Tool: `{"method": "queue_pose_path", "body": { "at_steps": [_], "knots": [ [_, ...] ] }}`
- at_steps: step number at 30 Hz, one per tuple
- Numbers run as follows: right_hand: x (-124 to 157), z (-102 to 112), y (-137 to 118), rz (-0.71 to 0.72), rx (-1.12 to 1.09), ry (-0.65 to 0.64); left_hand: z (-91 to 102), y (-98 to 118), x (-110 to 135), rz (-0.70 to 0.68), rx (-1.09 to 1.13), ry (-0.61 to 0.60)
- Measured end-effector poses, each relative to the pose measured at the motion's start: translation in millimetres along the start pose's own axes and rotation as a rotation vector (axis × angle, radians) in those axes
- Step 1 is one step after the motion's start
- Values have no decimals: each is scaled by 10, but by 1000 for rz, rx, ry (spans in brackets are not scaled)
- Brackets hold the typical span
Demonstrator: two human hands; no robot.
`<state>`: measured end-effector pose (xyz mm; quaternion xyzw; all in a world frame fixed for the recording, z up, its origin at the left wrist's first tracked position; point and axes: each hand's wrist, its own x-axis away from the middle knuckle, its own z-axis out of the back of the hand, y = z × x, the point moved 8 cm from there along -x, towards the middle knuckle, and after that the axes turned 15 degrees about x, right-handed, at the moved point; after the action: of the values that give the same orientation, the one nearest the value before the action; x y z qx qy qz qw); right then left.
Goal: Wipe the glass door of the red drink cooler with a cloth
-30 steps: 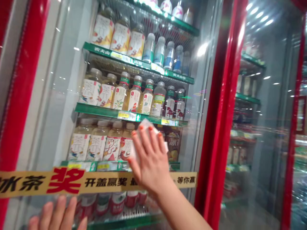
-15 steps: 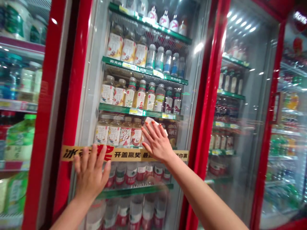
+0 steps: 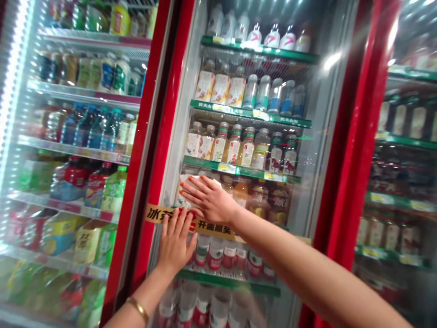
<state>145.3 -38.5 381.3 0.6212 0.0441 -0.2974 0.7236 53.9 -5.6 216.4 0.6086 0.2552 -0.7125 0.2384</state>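
Observation:
My right hand (image 3: 212, 198) lies flat over a white cloth (image 3: 185, 179) and presses it to the glass of a drinks fridge door. The cloth's edges show beyond the fingertips and above the hand. Below it, my left hand (image 3: 175, 243) rests on the door with fingers stretched out and nothing in it. Its fingertips overlap a tan banner strip (image 3: 218, 229) with black and red lettering across the door. My right thumb is close to the left fingertips. Behind the glass, bottles (image 3: 235, 146) stand in rows on green-edged shelves (image 3: 239, 169).
A red door frame (image 3: 174, 114) runs up the left side of this door, and another red upright (image 3: 358, 136) stands at the right. Further fridges hold bottled drinks (image 3: 85, 177) at the left and more bottles (image 3: 399, 116) at the right.
My right hand has slid left across the glass with the cloth, now just above my left hand. The view has swung left, showing more of the left fridge. My left hand stays by the banner's left part.

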Motion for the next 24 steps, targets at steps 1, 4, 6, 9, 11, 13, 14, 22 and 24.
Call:
{"method": "queue_pose_path", "body": {
  "at_steps": [1, 4, 6, 9, 11, 13, 14, 22, 24],
  "knots": [
    [-54, 24, 123, 66, 6, 0, -1, 4, -1, -2, -5, 5],
    [-242, 188, 1283, -321, 57, 37, 4, 10, -8, -2, -12, 9],
    [-339, 297, 1960, -739, 72, 78, 15, 5, -10, -5, -11, 4],
    [-636, 319, 1774, -828, 71, 95, 22, -9, -7, -23, 7, -24],
    [-756, 227, 1041, -493, 63, 46, 39, 1, -8, -51, 25, -19],
    [-432, 121, 391, -233, 52, -1, 65, 12, -14, -55, 34, 9],
    [-114, 84, 247, -213, 48, -19, 70, 15, -19, -45, 37, 18],
    [2470, -8, 214, -1222, 183, 67, 48, 29, -25, 17, 68, 11],
    [2364, -91, -600, -1110, 180, 72, 52, 22, -14, 8, 79, 9]
  ]
}}
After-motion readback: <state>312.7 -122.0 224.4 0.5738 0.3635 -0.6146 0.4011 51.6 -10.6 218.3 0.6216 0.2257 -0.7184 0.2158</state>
